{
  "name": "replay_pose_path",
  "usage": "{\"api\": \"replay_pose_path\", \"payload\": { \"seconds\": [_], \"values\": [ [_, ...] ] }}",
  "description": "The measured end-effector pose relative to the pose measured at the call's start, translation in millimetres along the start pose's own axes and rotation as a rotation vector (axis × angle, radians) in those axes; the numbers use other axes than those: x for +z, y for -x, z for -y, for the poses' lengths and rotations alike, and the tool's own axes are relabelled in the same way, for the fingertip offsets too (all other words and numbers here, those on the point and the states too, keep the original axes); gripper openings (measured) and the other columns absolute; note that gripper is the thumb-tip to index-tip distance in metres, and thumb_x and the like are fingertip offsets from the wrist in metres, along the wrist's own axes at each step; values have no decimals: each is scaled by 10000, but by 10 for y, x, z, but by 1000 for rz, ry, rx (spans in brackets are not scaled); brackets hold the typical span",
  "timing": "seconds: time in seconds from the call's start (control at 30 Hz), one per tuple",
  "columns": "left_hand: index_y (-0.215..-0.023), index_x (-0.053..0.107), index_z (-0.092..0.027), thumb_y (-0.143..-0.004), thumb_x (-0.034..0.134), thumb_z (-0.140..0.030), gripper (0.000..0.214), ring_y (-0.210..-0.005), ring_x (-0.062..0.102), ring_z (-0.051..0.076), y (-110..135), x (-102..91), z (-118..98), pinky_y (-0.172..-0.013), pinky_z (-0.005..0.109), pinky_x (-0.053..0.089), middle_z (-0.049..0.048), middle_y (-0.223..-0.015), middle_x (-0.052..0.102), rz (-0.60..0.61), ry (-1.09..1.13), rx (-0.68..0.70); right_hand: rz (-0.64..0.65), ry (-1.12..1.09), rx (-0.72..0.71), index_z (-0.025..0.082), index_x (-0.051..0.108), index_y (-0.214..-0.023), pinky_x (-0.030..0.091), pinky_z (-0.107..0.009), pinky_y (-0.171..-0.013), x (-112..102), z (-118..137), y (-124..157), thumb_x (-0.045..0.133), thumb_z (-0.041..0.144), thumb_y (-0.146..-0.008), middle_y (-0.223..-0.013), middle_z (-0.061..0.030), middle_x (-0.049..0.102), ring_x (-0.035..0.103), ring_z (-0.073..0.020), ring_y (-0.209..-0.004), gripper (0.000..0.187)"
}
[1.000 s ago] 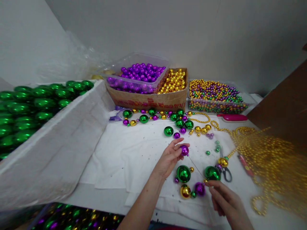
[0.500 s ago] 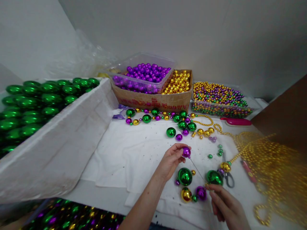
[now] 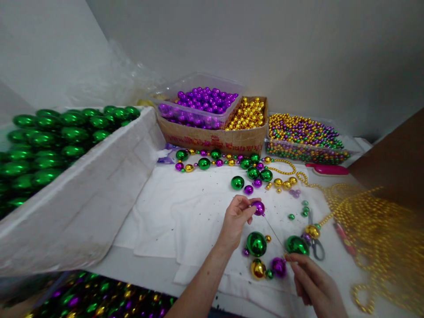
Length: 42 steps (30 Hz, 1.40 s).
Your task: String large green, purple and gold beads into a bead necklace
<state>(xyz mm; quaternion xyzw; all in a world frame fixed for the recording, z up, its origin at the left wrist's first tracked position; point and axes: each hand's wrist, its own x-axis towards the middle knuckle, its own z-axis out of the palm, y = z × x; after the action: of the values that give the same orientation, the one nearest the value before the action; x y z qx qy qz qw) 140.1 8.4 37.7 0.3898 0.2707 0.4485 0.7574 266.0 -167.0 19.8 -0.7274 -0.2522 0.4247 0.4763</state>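
Note:
My left hand (image 3: pixel 236 217) pinches a shiny purple ball bead (image 3: pixel 259 208) between thumb and fingers above the white cloth. From that bead a thin strand (image 3: pixel 274 232), taut and straight, slants down to my right hand (image 3: pixel 309 276). There my thumb and forefinger are closed on the strand, and a bit of gold shows at the fingertips. Below the strand lie a large green bead (image 3: pixel 256 244), a gold bead (image 3: pixel 258 268) and a purple bead (image 3: pixel 278 267), with small beads among them. Another large green bead (image 3: pixel 297 245) sits just beyond my right fingertips.
Scissors (image 3: pixel 318 250) and a gold bead chain heap (image 3: pixel 357 212) lie at right. Behind are a beaded garland (image 3: pixel 204 163), a cardboard box (image 3: pixel 212 138) and a clear bin of mixed beads (image 3: pixel 308 150). A white foam box (image 3: pixel 132 163) of green beads stands left.
My left hand and the purple bead have shifted very slightly up, with the strand still stretched to my right hand. The whole view has moved a little; the beads on the cloth look unchanged.

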Motion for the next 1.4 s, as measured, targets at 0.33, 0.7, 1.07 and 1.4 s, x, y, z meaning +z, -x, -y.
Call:
{"api": "replay_pose_path", "payload": {
  "seconds": [0.33,0.7,1.07,1.4],
  "values": [
    [-976,583,-142,-755,692,-252,270,-735,597,112,-3,-19,16,-530,190,392,106,-1040,667,0,92,-127,-49,166,-181,153,660,-988,392,-185,-420,-29,42,47,523,491,-833,-516,22,527,514,-121,-472,397],
    [-875,611,-121,-771,666,-200,141,-672,659,145,-26,39,222,-490,174,435,85,-858,689,-71,297,-426,-415,511,-1019,178,628,-996,509,-251,-655,178,683,87,496,129,-881,-875,-75,680,652,-173,-784,182],
    [-839,599,-88,-852,575,-207,122,-545,603,91,-17,148,-10,-434,147,462,103,-789,693,-110,282,-489,-362,597,-1217,133,555,-1018,468,-212,-624,210,1120,119,408,50,-887,-853,-86,650,615,-138,-732,214],
    [-878,601,-78,-869,551,-188,121,-567,633,102,-40,106,26,-442,143,492,102,-791,696,-103,306,-496,-350,571,-1181,126,550,-1046,470,-247,-656,311,1024,-12,398,66,-905,-858,-90,642,618,-163,-802,215]
  ]
}}
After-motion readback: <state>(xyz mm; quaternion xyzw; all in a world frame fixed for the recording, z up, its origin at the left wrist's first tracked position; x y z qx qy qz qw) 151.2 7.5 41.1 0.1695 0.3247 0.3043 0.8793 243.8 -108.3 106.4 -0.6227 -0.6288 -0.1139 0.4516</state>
